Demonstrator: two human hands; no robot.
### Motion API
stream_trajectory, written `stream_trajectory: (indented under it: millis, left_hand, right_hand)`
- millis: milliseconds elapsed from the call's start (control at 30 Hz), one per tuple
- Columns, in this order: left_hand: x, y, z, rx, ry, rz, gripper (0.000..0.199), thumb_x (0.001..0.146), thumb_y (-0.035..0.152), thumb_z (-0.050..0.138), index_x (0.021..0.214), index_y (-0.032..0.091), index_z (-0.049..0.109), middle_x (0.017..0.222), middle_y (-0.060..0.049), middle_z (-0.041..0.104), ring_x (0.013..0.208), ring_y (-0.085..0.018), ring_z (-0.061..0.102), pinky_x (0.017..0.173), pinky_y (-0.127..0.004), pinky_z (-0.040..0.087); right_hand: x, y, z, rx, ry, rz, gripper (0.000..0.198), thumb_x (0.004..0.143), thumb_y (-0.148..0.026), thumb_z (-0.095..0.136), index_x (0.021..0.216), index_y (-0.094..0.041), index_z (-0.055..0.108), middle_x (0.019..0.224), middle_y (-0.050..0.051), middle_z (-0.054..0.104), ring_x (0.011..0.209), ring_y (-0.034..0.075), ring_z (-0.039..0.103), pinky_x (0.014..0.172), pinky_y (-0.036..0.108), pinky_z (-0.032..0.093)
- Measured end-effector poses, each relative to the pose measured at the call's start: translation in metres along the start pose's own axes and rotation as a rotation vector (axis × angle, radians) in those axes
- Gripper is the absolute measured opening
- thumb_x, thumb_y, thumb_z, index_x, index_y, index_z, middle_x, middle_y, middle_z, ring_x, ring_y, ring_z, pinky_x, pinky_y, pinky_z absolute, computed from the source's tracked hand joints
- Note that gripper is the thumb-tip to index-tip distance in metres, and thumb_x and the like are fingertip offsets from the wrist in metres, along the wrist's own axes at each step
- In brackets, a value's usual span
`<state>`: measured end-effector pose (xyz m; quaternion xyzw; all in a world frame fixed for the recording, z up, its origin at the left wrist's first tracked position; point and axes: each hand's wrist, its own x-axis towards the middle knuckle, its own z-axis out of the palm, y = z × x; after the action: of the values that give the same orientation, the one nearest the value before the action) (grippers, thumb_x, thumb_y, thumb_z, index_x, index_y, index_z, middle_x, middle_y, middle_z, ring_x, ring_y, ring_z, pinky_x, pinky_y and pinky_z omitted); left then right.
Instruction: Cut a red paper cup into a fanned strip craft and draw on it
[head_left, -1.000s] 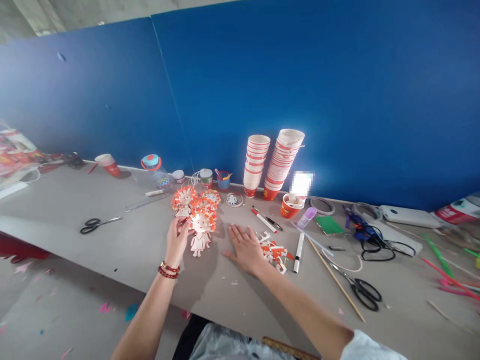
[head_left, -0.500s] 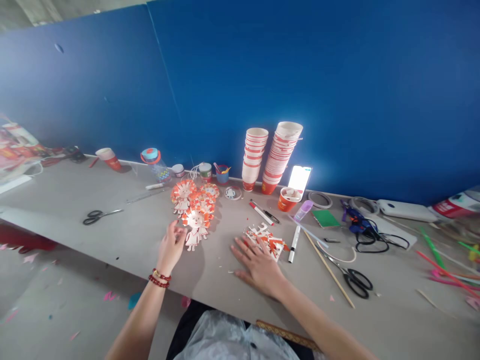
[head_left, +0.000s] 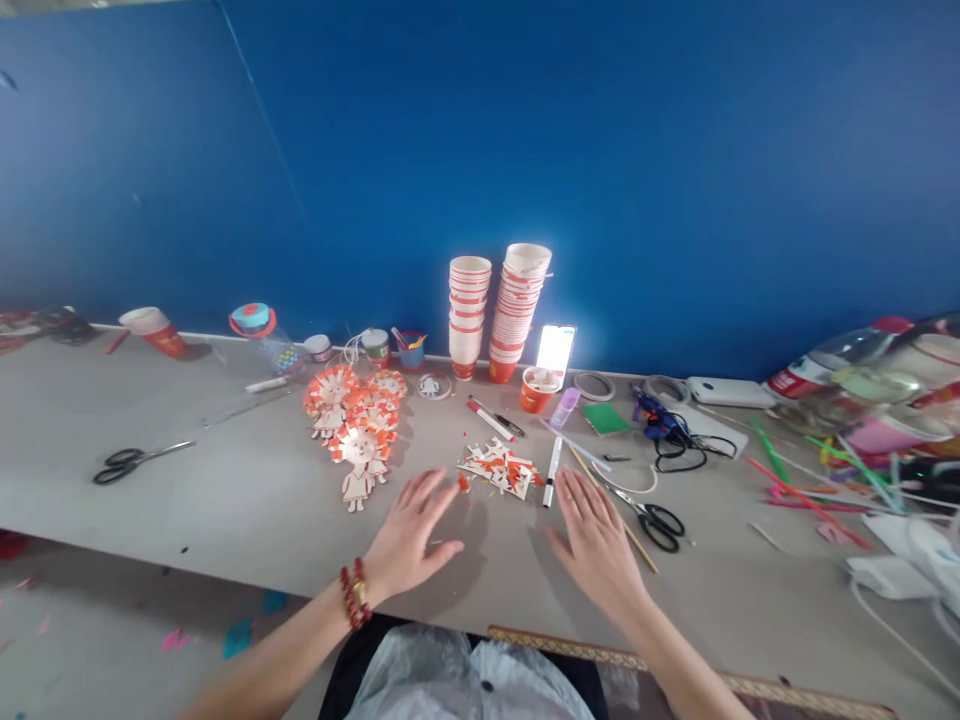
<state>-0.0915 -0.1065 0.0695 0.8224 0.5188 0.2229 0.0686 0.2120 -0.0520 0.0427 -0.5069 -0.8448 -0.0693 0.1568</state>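
Observation:
My left hand, with a red bead bracelet at the wrist, is spread over the table's front part and holds nothing. Across from it, my right hand also has its fingers apart, beside a white marker and partly over a thin wooden stick. Between and beyond the hands lies a pile of red and white paper scraps. Left of the pile are several paper-cup figures with orange frilled heads; the nearest is just beyond my left hand.
Two tall stacks of paper cups stand by the blue wall, near a lit phone and a cup of scraps. Black-handled scissors lie at right, another pair at far left. Plastic bottles and coloured strips crowd the right end.
My left hand has moved away from the paper figures toward the middle. My right hand has left the scraps and shifted right. The view has turned to the right.

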Motion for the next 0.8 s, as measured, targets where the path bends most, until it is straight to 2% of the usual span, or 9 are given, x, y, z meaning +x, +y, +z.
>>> stream_trajectory:
  millis: [100, 167, 200, 333, 433, 500, 633, 733, 800]
  left_hand:
    - [0.045, 0.028, 0.022, 0.109, -0.181, 0.415, 0.061, 0.092, 0.046, 0.049, 0.148, 0.03, 0.031, 0.159, -0.006, 0.021, 0.145, -0.031, 0.019, 0.118, -0.057, 0.011]
    - [0.07, 0.038, 0.04, 0.122, -0.21, 0.558, 0.06, 0.095, 0.052, 0.04, 0.148, 0.026, 0.031, 0.159, -0.007, 0.022, 0.147, -0.028, 0.016, 0.118, -0.057, 0.007]
    - [0.08, 0.039, 0.049, 0.117, -0.222, 0.572, 0.063, 0.095, 0.056, 0.037, 0.149, 0.024, 0.03, 0.158, -0.009, 0.024, 0.147, -0.028, 0.016, 0.118, -0.057, 0.007]
    - [0.102, 0.024, 0.067, 0.076, -0.222, 0.584, 0.069, 0.093, 0.062, 0.037, 0.149, 0.022, 0.031, 0.154, -0.01, 0.034, 0.145, -0.029, 0.021, 0.118, -0.056, 0.009]
    - [0.107, 0.0, 0.059, 0.069, -0.22, 0.57, 0.066, 0.093, 0.061, 0.039, 0.149, 0.028, 0.03, 0.154, -0.008, 0.034, 0.145, -0.029, 0.023, 0.117, -0.057, 0.009]
    - [0.107, -0.016, 0.046, 0.082, -0.223, 0.557, 0.063, 0.094, 0.059, 0.04, 0.148, 0.029, 0.03, 0.153, -0.008, 0.035, 0.145, -0.028, 0.023, 0.117, -0.056, 0.008]
    - [0.087, -0.032, 0.022, 0.16, -0.203, 0.463, 0.057, 0.097, 0.049, 0.038, 0.149, 0.028, 0.029, 0.155, -0.008, 0.032, 0.146, -0.028, 0.02, 0.118, -0.055, 0.004]
    - [0.062, -0.032, 0.02, 0.224, -0.138, 0.289, 0.076, 0.091, 0.062, 0.041, 0.153, 0.026, 0.017, 0.16, -0.012, 0.015, 0.146, -0.035, 0.014, 0.115, -0.062, 0.006]
    - [0.053, -0.031, 0.026, 0.235, -0.161, 0.296, 0.086, 0.085, 0.071, 0.041, 0.153, 0.027, 0.013, 0.16, -0.011, 0.013, 0.146, -0.037, 0.013, 0.114, -0.063, 0.007]
  right_hand:
    - [0.019, 0.016, 0.006, -0.016, -0.033, 0.041, 0.044, 0.097, -0.028, 0.039, 0.138, -0.017, 0.05, 0.148, 0.009, 0.044, 0.131, 0.031, 0.043, 0.103, 0.047, 0.04]
    - [0.03, 0.021, 0.007, -0.014, -0.064, 0.019, 0.041, 0.095, -0.021, 0.04, 0.132, -0.02, 0.056, 0.146, 0.008, 0.046, 0.125, 0.03, 0.048, 0.097, 0.044, 0.044]
    - [0.033, 0.023, 0.007, -0.016, -0.069, 0.013, 0.04, 0.093, -0.019, 0.04, 0.128, -0.02, 0.06, 0.144, 0.009, 0.048, 0.122, 0.029, 0.051, 0.097, 0.044, 0.045]
    - [0.03, 0.034, 0.001, -0.042, -0.053, 0.027, 0.034, 0.091, -0.017, 0.042, 0.112, -0.016, 0.068, 0.133, 0.011, 0.056, 0.118, 0.029, 0.053, 0.098, 0.042, 0.045]
    - [0.023, 0.037, -0.005, -0.077, -0.032, 0.045, 0.034, 0.09, -0.016, 0.042, 0.113, -0.017, 0.068, 0.132, 0.011, 0.058, 0.122, 0.03, 0.051, 0.096, 0.044, 0.045]
    - [0.022, 0.032, -0.005, -0.092, -0.01, 0.026, 0.035, 0.092, -0.018, 0.042, 0.117, -0.016, 0.066, 0.134, 0.012, 0.058, 0.125, 0.03, 0.048, 0.103, 0.047, 0.04]
    - [0.029, 0.004, 0.01, -0.074, -0.009, -0.046, 0.046, 0.095, -0.038, 0.046, 0.129, -0.009, 0.059, 0.138, 0.017, 0.053, 0.133, 0.031, 0.041, 0.113, 0.05, 0.026]
    - [0.045, -0.019, 0.028, -0.034, -0.037, -0.069, 0.067, 0.093, -0.054, 0.047, 0.135, -0.003, 0.052, 0.142, 0.022, 0.047, 0.135, 0.033, 0.038, 0.114, 0.05, 0.025]
    - [0.06, -0.031, 0.035, 0.002, -0.053, -0.076, 0.069, 0.093, -0.055, 0.047, 0.139, -0.004, 0.048, 0.146, 0.021, 0.043, 0.137, 0.032, 0.036, 0.113, 0.048, 0.026]
